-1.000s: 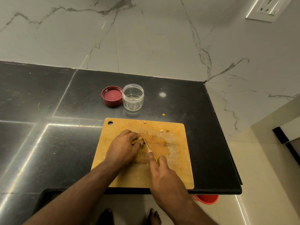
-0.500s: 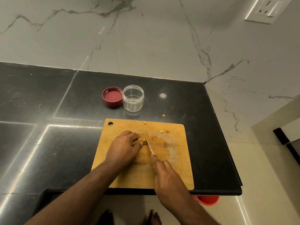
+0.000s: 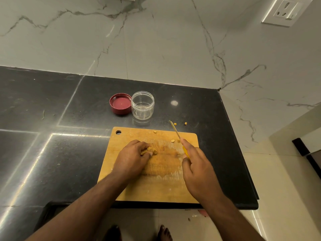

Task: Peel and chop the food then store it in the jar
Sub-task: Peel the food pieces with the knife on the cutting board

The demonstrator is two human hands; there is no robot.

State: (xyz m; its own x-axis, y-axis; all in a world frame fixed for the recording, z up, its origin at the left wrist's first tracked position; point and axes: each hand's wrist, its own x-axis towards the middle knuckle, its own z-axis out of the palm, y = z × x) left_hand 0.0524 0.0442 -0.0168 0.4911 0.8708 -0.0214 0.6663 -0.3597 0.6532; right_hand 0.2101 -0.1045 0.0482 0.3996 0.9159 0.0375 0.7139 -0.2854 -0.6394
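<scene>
A wooden cutting board (image 3: 156,188) lies on the black counter. My left hand (image 3: 132,157) pins a small yellowish piece of food (image 3: 150,150) to the board with curled fingers. My right hand (image 3: 196,169) grips a yellow-handled knife (image 3: 176,133) whose thin blade points up and away past the board's far edge. Small cut bits (image 3: 172,140) lie near the far right of the board, and more bits (image 3: 185,123) sit on the counter beyond it. An open clear jar (image 3: 142,105) stands behind the board with its red lid (image 3: 120,103) to its left.
The black counter (image 3: 52,145) ends at a right edge near the marble wall corner. A socket plate (image 3: 284,11) is high on the right wall. Below the counter edge, tiled floor, bare feet (image 3: 165,233) and a red object (image 3: 203,212) show.
My right hand has moved right and lifted the knife away from the food, blade now pointing past the board's far edge. Another bit lies on the counter. The left hand stays on the food.
</scene>
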